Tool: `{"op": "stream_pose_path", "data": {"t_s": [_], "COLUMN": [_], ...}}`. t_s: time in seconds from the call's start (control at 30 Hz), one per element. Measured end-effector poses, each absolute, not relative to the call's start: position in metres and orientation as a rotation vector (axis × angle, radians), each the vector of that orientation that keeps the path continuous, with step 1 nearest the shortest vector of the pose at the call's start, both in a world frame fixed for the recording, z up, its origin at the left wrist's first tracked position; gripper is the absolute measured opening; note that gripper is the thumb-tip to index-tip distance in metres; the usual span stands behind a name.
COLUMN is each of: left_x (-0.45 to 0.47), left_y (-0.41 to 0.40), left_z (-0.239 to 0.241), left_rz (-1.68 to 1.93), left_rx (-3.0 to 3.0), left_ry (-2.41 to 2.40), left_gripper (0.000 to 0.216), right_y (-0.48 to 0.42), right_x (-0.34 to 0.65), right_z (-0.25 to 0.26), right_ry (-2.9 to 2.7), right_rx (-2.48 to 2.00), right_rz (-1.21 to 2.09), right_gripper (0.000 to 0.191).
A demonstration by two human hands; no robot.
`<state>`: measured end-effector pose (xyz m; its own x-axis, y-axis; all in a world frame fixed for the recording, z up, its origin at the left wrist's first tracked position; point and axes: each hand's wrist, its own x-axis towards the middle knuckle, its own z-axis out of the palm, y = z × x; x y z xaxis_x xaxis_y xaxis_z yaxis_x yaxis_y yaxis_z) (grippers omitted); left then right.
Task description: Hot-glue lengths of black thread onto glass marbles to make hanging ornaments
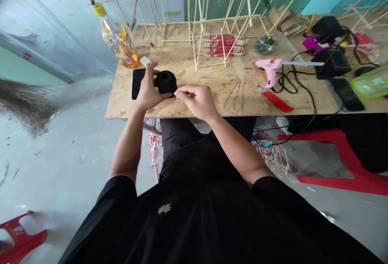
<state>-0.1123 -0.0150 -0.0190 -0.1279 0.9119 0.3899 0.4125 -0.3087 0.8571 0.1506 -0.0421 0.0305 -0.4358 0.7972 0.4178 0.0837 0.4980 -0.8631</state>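
My left hand point(148, 88) is wrapped round a black spool of thread point(166, 81), thumb at its near side and fingers behind it. A dark hole shows in the spool's top. Close to the spool's right side, my right hand point(197, 99) is closed in a pinch, with a fine strand of thread just visible at its fingertips. A black phone point(138, 83) lies flat to the left of my left hand, and a white adapter block point(146, 61) is just beyond it. To the right, several thin dark strands point(235, 94) lie on the wooden table point(188, 111).
A stick framework point(224, 20) stands along the back, with red-and-white packets point(222, 45) beneath. On the right are a pink glue gun point(269, 69), a red utility knife point(277, 100), black cables and a bowl of beads point(266, 45). A bottle point(113, 37) stands back left.
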Motion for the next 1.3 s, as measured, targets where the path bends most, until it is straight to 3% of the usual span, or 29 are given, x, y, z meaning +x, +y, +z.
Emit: {"op": "stream_pose_path", "data": {"t_s": [0.13, 0.27, 0.57, 0.83, 1.0, 1.3], "left_x": [-0.073, -0.042, -0.02, -0.019, -0.025, -0.048], "left_y": [-0.044, -0.07, -0.095, -0.103, -0.105, -0.087], "left_z": [0.001, 0.013, 0.009, 0.006, -0.005, -0.051], "left_rz": [1.435, 1.303, 1.163, 1.213, 1.285, 1.654], "left_rx": [1.75, 1.849, 2.019, 2.035, 2.022, 1.413], "left_ry": [1.384, 1.267, 1.22, 0.916, 0.795, 0.989], "left_gripper": [0.117, 0.113, 0.131, 0.115, 0.079, 0.095], "right_y": [-0.047, -0.05, -0.051, -0.039, -0.038, -0.048], "right_x": [0.183, 0.213, 0.266, 0.29, 0.292, 0.322], "right_z": [0.066, 0.088, 0.096, 0.082, 0.076, 0.063], "right_ry": [-1.653, -1.524, -1.416, -1.389, -1.246, -1.166], "right_rx": [-0.635, -0.678, -0.748, -0.766, -0.685, -0.708], "right_rz": [1.153, 1.166, 1.054, 0.958, 1.031, 1.13], "right_gripper": [0.045, 0.045, 0.048, 0.042, 0.033, 0.033]}}
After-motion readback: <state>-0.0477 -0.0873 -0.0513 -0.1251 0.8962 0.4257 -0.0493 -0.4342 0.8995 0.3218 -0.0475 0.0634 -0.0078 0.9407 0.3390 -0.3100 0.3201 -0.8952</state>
